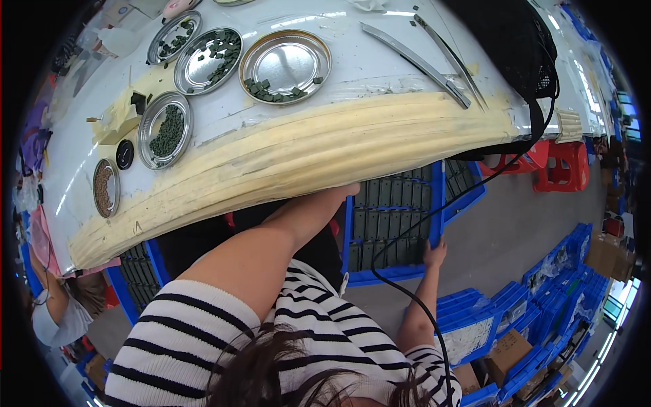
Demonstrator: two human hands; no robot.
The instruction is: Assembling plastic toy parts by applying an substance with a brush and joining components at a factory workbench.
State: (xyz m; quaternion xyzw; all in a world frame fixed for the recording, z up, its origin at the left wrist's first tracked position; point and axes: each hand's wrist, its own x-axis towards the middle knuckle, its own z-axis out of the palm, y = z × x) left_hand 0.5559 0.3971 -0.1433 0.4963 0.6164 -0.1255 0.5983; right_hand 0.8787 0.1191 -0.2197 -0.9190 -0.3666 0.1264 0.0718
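Below the middle of the frame a blue plastic tray (400,271) filled with rows of dark rectangular parts sits partly under the front edge of the bench (380,64). The right hand (435,254), right of centre, lies against the tray's right rim with its fingers (430,247) curled onto the edge. The left hand (339,195) reaches up at the tray's upper left corner, just under the cream foam padding (305,152) along the bench edge; most of it is hidden there, so I cannot tell how its fingers are set. On the bench, in the upper left of the frame, five round metal dishes stand: three across the top, the largest (285,64) holding a few dark green pieces along its near side, and two smaller ones lower left, one (166,129) heaped with green bits, one (105,188) with brownish bits. Two long curved metal strips (417,62) lie at upper right. More blue trays (542,305) are stacked on the floor at lower right.
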